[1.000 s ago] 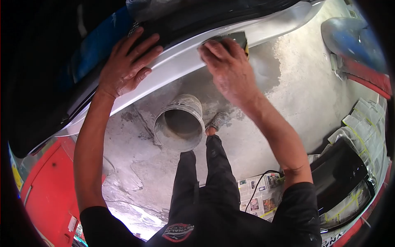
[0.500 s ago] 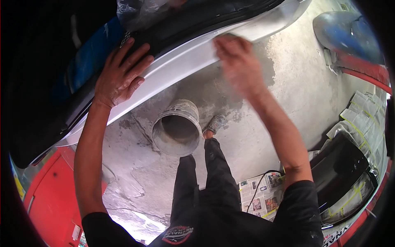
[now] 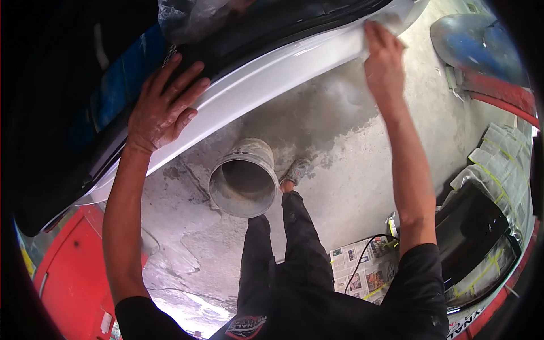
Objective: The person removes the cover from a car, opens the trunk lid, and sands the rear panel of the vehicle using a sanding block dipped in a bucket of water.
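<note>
A white car sill panel (image 3: 266,85) runs diagonally across the upper part of the view, with black trim (image 3: 272,45) along its inner edge. My left hand (image 3: 164,110) lies open on the trim and panel, fingers spread. At the panel's far right end, my right hand (image 3: 386,68) is closed and pressed to the white surface. Something flat and pale shows blurred at its fingertips, too smeared to name.
A grey bucket (image 3: 249,195) stands on the concrete floor (image 3: 345,187) by my feet. Red panels (image 3: 73,266) are at lower left. At right are a black panel (image 3: 470,232), masking paper (image 3: 501,156), newspaper (image 3: 362,266) with a black cable, and a blue-grey rounded part (image 3: 481,48).
My right hand has slid right and upward along the white panel towards its end. My left hand has stayed almost where it was.
</note>
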Available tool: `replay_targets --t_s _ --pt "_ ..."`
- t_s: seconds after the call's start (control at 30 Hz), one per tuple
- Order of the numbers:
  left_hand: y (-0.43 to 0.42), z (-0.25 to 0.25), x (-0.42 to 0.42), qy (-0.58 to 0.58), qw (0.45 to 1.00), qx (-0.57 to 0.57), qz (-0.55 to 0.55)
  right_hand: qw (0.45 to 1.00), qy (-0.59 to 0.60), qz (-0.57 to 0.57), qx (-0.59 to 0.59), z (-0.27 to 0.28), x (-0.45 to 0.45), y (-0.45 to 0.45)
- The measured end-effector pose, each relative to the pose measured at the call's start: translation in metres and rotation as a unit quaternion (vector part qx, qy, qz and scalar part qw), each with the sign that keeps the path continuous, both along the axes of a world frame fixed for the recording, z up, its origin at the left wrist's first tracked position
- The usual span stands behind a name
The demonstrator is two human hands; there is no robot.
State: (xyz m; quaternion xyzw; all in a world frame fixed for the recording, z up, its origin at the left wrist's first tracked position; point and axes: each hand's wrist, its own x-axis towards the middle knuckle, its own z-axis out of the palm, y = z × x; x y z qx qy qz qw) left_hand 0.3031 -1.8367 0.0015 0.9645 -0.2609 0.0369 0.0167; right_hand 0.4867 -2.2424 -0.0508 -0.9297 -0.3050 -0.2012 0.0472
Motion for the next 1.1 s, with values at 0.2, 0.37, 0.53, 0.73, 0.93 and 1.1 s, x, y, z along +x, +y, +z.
replay_targets --t_s 0.2,0.37,0.53,0.73,0.93,1.1 --pt "0.004 0.002 0.002 0.000 1.000 0.016 -0.015 0.998 0.048 -0.024 -0.033 -0.005 -0.043 0.037" --pt "0.001 0.000 0.001 0.001 1.000 0.023 -0.007 0.999 -0.038 -0.022 0.008 -0.004 0.016 -0.006" --pt "0.002 0.002 0.003 -0.003 1.000 0.017 -0.013 0.993 0.078 -0.051 0.066 -0.023 -0.039 0.025" --pt "0.002 -0.002 0.001 0.002 1.000 0.017 -0.009 0.999 -0.003 -0.038 0.011 -0.006 0.009 -0.008" --pt "0.004 -0.002 0.002 -0.011 1.000 0.022 -0.014 0.996 0.033 0.079 -0.003 -0.026 -0.079 0.043" --pt "0.003 -0.003 0.000 -0.012 1.000 0.018 -0.014 0.994 0.050 0.096 -0.025 -0.039 -0.051 0.016"
